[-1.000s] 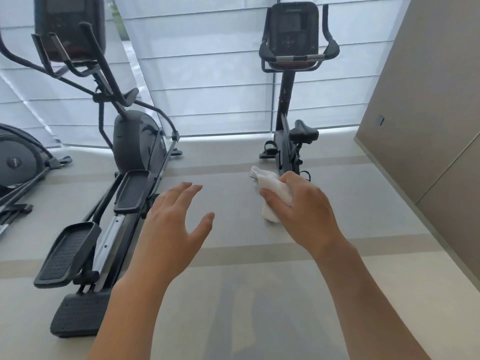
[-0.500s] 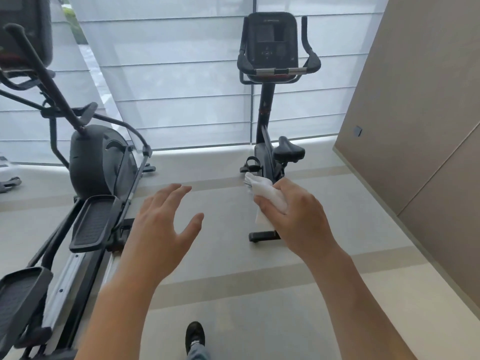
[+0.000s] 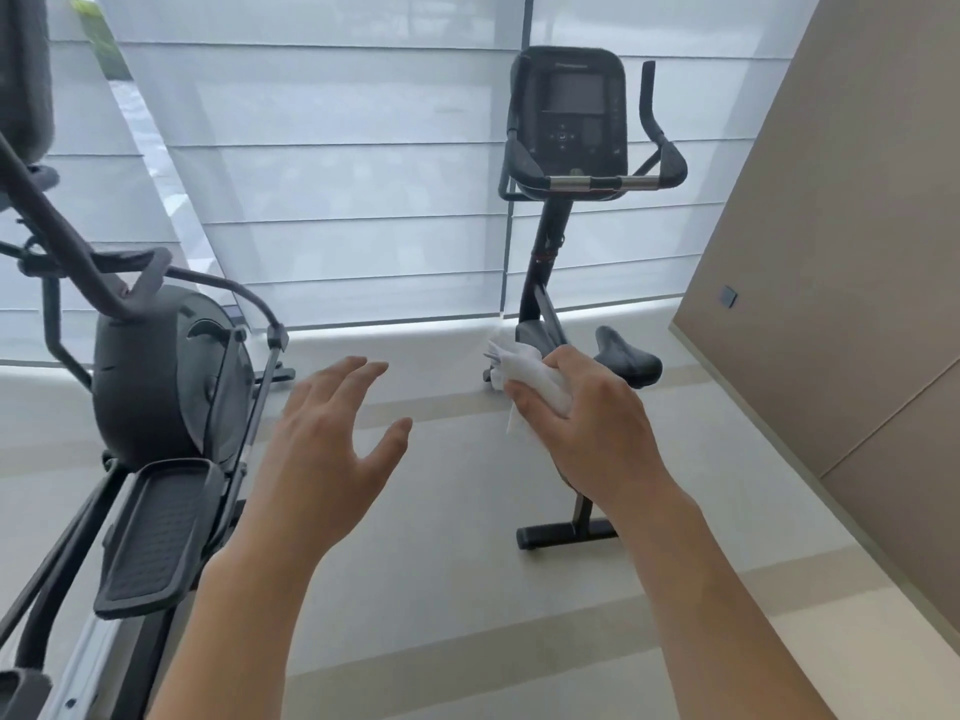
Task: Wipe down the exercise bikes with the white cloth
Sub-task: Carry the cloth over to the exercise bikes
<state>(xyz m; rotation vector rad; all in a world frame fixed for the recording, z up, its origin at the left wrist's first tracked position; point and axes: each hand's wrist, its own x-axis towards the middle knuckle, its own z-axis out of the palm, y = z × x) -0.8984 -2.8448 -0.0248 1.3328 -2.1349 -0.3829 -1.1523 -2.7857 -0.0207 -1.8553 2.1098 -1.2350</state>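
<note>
Gripping crumpled white cloth (image 3: 524, 374).

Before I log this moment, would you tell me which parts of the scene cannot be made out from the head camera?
- Exercise bike: the right hand and white cloth cover its pedals and middle frame.
- Bike console: screen dark, button markings too small to read.
- Elliptical trainer: cut off by the left and bottom edges; its console is mostly out of frame.
- Outdoors: hidden by the window blinds.
- Left hand: palm faces away.
</note>
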